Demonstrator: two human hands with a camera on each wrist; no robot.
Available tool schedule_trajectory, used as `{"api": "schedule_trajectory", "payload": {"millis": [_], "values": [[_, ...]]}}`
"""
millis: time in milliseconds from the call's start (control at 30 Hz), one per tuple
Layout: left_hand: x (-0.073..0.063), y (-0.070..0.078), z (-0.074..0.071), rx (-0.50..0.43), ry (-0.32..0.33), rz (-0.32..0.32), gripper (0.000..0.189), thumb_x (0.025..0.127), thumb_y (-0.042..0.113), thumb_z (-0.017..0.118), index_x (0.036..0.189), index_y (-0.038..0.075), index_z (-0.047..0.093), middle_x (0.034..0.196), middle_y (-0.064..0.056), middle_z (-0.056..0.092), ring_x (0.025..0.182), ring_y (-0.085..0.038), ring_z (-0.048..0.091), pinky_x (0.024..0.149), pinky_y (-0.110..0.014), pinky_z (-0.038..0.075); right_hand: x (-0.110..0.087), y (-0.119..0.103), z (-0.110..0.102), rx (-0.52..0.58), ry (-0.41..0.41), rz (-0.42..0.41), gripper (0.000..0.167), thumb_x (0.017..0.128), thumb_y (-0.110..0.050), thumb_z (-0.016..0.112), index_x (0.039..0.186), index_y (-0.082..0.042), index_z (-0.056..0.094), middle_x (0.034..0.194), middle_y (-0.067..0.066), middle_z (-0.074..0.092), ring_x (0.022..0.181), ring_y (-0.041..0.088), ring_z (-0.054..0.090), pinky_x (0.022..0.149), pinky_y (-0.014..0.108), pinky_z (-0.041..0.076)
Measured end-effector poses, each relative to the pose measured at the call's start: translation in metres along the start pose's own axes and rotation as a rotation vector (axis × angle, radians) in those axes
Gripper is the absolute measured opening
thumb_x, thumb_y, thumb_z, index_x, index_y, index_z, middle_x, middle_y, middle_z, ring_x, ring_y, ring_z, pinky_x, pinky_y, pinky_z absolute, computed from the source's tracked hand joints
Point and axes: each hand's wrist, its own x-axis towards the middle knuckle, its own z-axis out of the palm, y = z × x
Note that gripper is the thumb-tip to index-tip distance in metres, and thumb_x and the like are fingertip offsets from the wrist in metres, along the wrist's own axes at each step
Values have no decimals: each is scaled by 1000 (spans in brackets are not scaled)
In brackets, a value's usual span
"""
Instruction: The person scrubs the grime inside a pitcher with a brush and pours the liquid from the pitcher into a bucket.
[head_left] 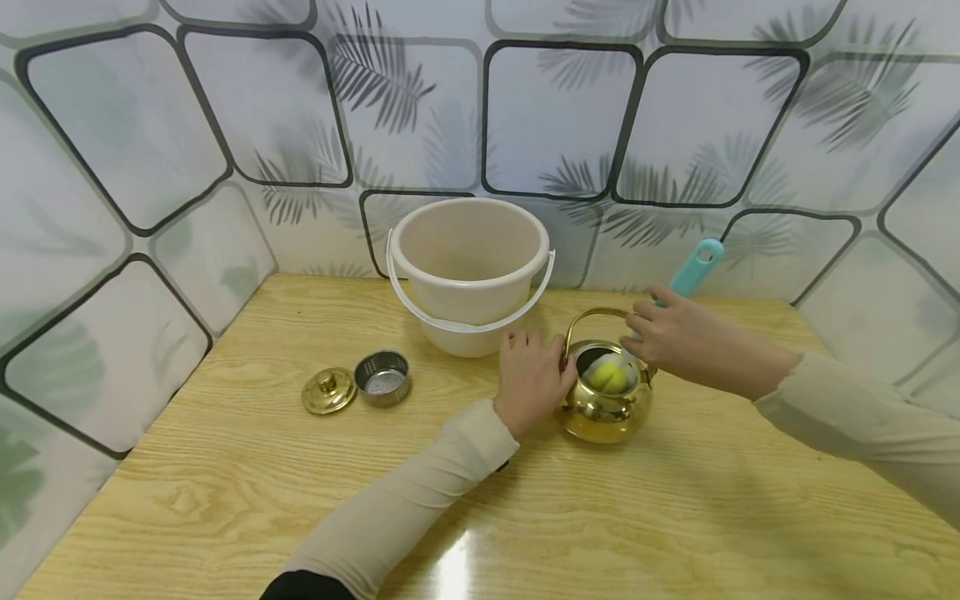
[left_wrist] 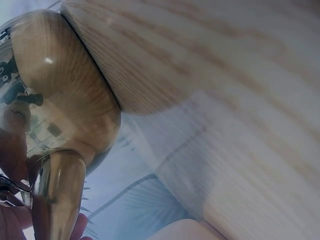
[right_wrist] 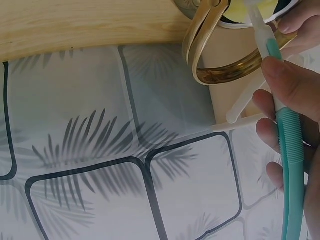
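Note:
A shiny gold kettle (head_left: pixel 603 425) stands on the wooden table, lidless, its hoop handle (right_wrist: pixel 227 72) raised. My left hand (head_left: pixel 528 379) holds it from the left side; in the left wrist view fingers (left_wrist: pixel 80 227) wrap around its spout (left_wrist: pixel 57 195). In my right hand (head_left: pixel 678 337) I grip a brush by its teal and white handle (right_wrist: pixel 291 135), the hanging end (head_left: pixel 697 265) pointing up and away to the right. The brush's yellow and white head (head_left: pixel 609 377) sits inside the kettle's mouth, its lower part hidden.
Behind the kettle stands a white bucket (head_left: pixel 468 304), its bail hanging in front. To the left lie a gold lid (head_left: pixel 328 393) and a small metal strainer basket (head_left: pixel 382 382) side by side. Patterned walls (head_left: pixel 562 125) border the wooden table (head_left: pixel 225 467) at the back and sides.

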Motion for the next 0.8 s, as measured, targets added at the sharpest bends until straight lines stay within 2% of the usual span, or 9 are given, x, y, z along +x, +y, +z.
{"api": "schedule_trajectory", "payload": {"millis": [400,800], "values": [[0,0,-1,-2,-39,-8,30,90,43,48,97,21,66,86,-4,65,81,-21,59,75,-37,39,5,-2,-5,26,-21,3,39,57,-15,87,91,-18,70,84,3,63,87,21,57,81,39,42],[1,0,-3,1,-45,-7,30,90,44,48,95,21,67,84,-3,65,80,-21,59,74,-36,39,13,0,-2,48,20,-4,42,57,-12,86,95,-18,71,85,4,65,87,23,59,84,40,43]]}}
